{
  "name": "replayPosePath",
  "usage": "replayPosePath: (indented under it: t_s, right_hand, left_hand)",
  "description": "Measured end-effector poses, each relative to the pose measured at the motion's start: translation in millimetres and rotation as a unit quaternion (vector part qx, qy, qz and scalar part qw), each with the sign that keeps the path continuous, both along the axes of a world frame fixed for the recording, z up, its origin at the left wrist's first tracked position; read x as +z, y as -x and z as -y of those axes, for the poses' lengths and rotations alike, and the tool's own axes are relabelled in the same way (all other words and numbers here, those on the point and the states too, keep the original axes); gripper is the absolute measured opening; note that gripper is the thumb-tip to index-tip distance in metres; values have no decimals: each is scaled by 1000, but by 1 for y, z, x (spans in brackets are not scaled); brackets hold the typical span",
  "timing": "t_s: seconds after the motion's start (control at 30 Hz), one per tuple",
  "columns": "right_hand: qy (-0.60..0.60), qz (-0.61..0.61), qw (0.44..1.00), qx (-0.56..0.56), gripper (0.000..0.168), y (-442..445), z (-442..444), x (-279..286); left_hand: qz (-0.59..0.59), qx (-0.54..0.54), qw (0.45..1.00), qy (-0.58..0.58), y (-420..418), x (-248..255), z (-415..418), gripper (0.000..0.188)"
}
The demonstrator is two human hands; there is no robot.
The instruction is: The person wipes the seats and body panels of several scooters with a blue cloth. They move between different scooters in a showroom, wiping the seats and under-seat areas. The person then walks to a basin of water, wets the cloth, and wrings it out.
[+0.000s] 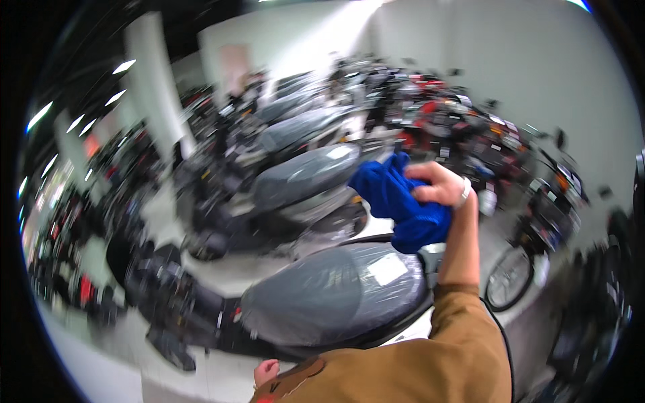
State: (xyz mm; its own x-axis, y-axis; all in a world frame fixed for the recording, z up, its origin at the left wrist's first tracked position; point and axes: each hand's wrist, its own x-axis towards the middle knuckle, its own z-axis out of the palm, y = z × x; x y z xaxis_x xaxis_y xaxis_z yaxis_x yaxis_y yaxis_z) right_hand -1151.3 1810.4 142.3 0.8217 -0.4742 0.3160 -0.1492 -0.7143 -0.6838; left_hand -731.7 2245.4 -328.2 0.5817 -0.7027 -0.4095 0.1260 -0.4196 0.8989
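My right hand (437, 182) grips a crumpled blue cloth (398, 199), which hangs out in front of the palm. Hand and cloth are raised above the rear end of the nearest scooter, apart from its seat. That seat (307, 292) is dark and wrapped in clear plastic, with a white paper label (387, 269) towards its rear. At the bottom edge, beside the brown shirt, part of my left hand (266, 372) shows near the scooter's lower side. Its fingers look curled, but much of the hand is hidden.
A second scooter with a plastic-covered seat (305, 176) stands close beyond the nearest one. Rows of motorcycles (383, 85) fill the back, blurred. At the right stands a motorcycle with a spoked wheel (510, 279). White pillars (153, 80) rise at the left.
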Motion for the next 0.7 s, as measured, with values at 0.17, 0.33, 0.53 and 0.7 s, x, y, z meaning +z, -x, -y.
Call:
replayPosePath:
  t_s: [0.17, 0.33, 0.53, 0.7]
  right_hand:
    - [-15, 220, 973, -62, 53, 55, 2, 20]
    - [-39, 161, 978, -126, 56, -19, -5, 11]
    - [-4, 109, 984, -143, 48, -201, -21, -48]
    - [19, 46, 998, 35, 57, -345, -80, -98]
  left_hand:
    - [115, -140, 965, 192, 73, 165, 125, 20]
    - [12, -225, 938, 263, 66, 241, 173, 35]
    - [-113, -228, 895, 365, 27, 271, 194, 81]
    - [-173, -109, 893, 400, -12, 265, 199, 102]
